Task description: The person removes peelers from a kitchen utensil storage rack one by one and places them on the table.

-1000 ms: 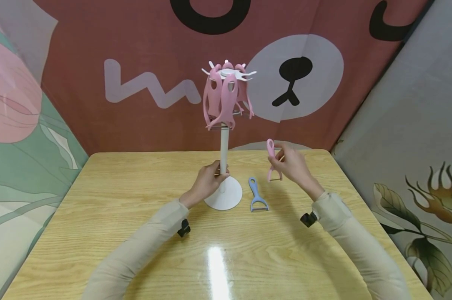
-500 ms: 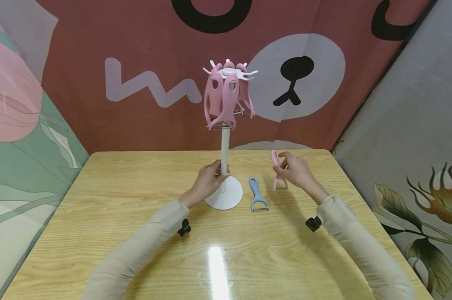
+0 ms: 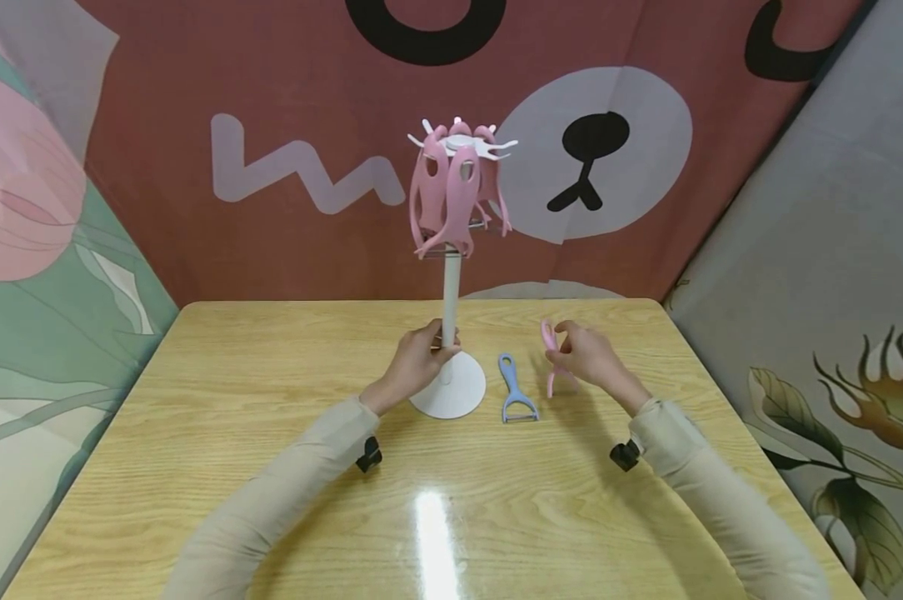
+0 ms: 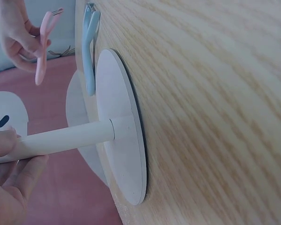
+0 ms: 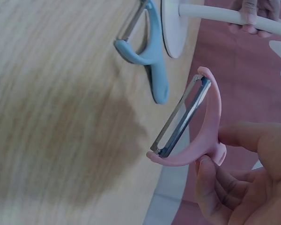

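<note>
My left hand [image 3: 416, 360] grips the lower part of a white pole that rises from a round white base [image 3: 461, 398]. From the hooked top of this stand [image 3: 451, 292] hang several pink peelers [image 3: 461, 196]. My right hand [image 3: 590, 357] pinches another pink peeler [image 5: 208, 136] by its handle, with the metal blade facing away from the fingers in the right wrist view. That peeler is held over the table, to the right of a blue peeler [image 3: 511, 383]. The blue one lies beside the stand's base, handle toward the back.
The wooden table [image 3: 286, 350] reaches back to a red printed cloth [image 3: 309, 242] behind the stand. A grey floral cloth [image 3: 796, 275] hangs along the right side. Black wrist cameras [image 3: 625, 455] sit under both sleeves.
My right hand has lowered the pink peeler toward the table, shifting it slightly right and turning it. The left hand keeps its grip on the pole, and the blue peeler lies where it was.
</note>
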Motion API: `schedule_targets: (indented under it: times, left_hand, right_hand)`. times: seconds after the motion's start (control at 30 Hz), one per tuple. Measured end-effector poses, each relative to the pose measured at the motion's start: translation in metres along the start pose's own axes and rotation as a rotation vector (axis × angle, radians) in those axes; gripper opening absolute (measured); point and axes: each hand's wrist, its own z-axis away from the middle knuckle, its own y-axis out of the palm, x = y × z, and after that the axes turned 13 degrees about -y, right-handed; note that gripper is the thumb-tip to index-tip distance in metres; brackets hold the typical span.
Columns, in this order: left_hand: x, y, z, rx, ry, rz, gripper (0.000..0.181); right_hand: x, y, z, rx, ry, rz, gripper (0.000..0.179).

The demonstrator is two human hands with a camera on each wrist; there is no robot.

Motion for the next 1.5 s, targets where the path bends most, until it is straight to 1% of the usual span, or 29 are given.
schedule_targets:
  times: [0.23, 0.37, 0.5, 0.67, 0.8, 1.03, 1.27, 1.5]
  left_hand:
    - [0.000, 0.000, 0.001, -0.009, 0.010, 0.005, 0.018]
    - [0.000, 0.000, 0.000, -0.001, 0.001, 0.002, 0.019]
    - [0.001, 0.001, 0.000, 0.002, -0.003, 0.004, 0.020]
    - [0.000, -0.001, -0.003, -0.010, 0.020, 0.009, 0.018]
    - [0.000, 0.000, -0.004, -0.013, 0.025, 0.015, 0.017]
    - [0.002, 0.002, -0.001, -0.002, 0.016, 0.010, 0.018]
    - [0.005, 0.003, -0.004, -0.015, 0.029, 0.019, 0.018]
    - [0.006, 0.003, -0.003, -0.008, 0.024, 0.020, 0.018]
  right_hand:
    - [0.000, 0.012, 0.001, 0.058, 0.016, 0.032, 0.051]
    - [0.000, 0.016, 0.003, 0.077, 0.016, 0.040, 0.050]
    - [-0.001, 0.019, 0.004, 0.096, 0.020, 0.042, 0.049]
    - [-0.005, 0.021, 0.003, 0.124, 0.034, 0.024, 0.050]
    - [-0.007, 0.023, 0.002, 0.133, 0.056, 0.017, 0.051]
    - [-0.009, 0.030, 0.002, 0.175, 0.063, 0.026, 0.048]
    - [-0.008, 0.034, 0.000, 0.150, 0.038, 0.063, 0.046]
    - [-0.006, 0.035, -0.001, 0.171, 0.045, 0.075, 0.047]
